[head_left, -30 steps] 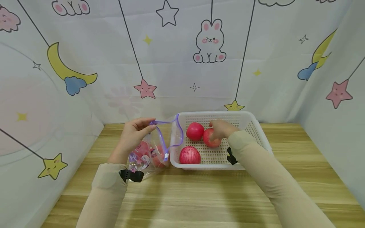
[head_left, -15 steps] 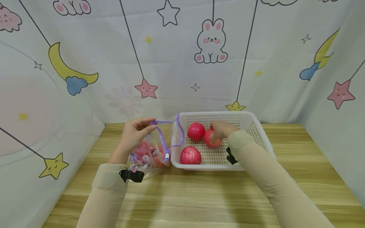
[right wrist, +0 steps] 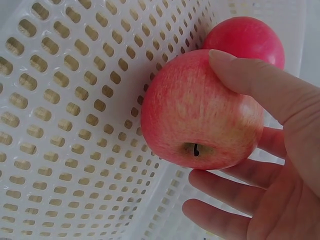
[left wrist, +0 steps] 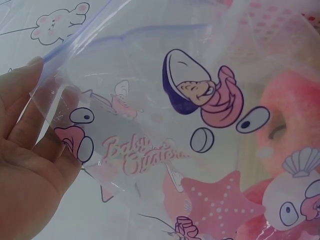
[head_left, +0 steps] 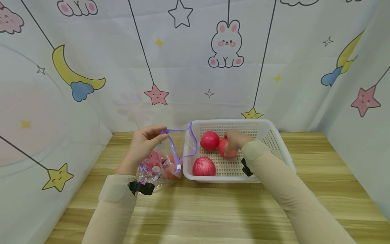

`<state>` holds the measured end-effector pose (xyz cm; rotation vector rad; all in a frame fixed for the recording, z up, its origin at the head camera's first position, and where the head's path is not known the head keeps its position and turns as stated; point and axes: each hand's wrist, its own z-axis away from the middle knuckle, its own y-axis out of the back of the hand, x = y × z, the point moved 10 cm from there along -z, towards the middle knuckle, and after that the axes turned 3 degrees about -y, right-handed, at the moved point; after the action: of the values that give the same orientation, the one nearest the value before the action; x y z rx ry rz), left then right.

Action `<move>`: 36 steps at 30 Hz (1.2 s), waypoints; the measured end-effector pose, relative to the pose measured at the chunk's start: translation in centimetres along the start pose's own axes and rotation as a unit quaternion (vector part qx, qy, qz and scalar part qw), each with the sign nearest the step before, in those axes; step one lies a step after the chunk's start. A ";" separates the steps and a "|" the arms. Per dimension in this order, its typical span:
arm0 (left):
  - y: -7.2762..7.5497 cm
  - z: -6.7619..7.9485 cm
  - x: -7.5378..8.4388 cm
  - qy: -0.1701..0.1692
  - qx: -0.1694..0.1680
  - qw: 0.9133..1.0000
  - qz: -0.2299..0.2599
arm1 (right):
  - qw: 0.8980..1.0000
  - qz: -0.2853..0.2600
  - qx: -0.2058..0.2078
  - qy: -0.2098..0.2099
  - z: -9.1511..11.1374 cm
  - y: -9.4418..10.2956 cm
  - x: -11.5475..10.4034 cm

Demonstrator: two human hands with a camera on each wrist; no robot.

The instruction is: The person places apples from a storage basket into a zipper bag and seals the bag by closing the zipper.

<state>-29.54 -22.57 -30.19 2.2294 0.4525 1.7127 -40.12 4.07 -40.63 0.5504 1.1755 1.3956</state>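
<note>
My left hand (head_left: 140, 144) pinches the purple zip edge of a clear, cartoon-printed zip bag (head_left: 155, 169) by its upper left corner. The bag's mouth gapes toward the basket, and red apples (left wrist: 292, 125) show through the plastic. Inside the white perforated basket (head_left: 225, 179), my right hand (head_left: 239, 139) grips a red-and-yellow apple (right wrist: 195, 120). In the right wrist view, the thumb lies over its top side and the fingers reach behind and beneath it; its stem faces the camera. Beside it sits a redder apple (head_left: 209, 141), and a striped one (head_left: 204, 166) lies near the front left corner.
The basket and bag stand side by side on a wood-grain table (head_left: 195, 210), the bag's mouth overlapping the basket's left rim. White cartoon-printed cloth (head_left: 189, 67) hangs behind and along both sides. A black strap (head_left: 141, 188) circles the left sleeve.
The head view has shifted very slightly. Both hands keep their places, the left on the bag's edge and the right on the apple in the basket.
</note>
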 end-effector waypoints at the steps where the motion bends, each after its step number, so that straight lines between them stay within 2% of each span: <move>1: 0.0 0.0 0.0 0.000 0.000 1.000 -0.001 | 1.000 -0.006 -0.002 -0.003 0.0 -0.1 0.0; 8: 0.0 -0.1 0.0 -0.003 0.000 1.000 0.002 | 1.000 -0.010 -0.014 -0.022 0.1 -0.4 0.3; 22: -0.4 -0.1 0.0 -0.010 -0.001 1.000 0.008 | 1.000 -0.013 -0.017 -0.007 0.5 -0.7 0.4; 36: -0.1 0.2 -0.1 -0.005 0.007 1.000 0.004 | 1.000 -0.001 -0.026 -0.005 0.8 -0.4 0.2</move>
<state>-29.40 -22.52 -30.33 2.2520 0.4535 1.7061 -39.27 4.45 -40.67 0.5189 1.1289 1.4167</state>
